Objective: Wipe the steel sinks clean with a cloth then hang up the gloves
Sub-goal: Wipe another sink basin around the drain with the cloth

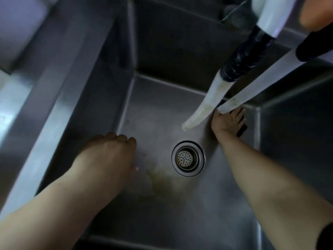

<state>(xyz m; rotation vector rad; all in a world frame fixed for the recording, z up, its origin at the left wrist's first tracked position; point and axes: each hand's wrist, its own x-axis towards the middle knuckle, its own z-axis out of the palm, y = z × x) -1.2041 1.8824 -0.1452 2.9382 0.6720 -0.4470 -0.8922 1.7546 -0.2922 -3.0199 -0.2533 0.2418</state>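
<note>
I look straight down into a steel sink (162, 105) with a round strainer drain (188, 158). My right hand (226, 121) reaches into the far right corner of the basin, fingers spread and straight. It presses on a small dark cloth or pad (241, 131) that shows between and past the fingers. My left hand (108, 152) is down on the sink floor by the left wall. Its fingers bend under, the tips are hidden, and I see nothing in it. A yellowish stain (160, 181) lies on the floor near the drain. No gloves are in view.
Two pale hoses hang into the basin from above: one with black tape (200, 112) ends over the drain area, the other (252, 91) ends at my right hand. A second basin (297, 141) lies to the right. A broad steel rim (54, 91) runs along the left.
</note>
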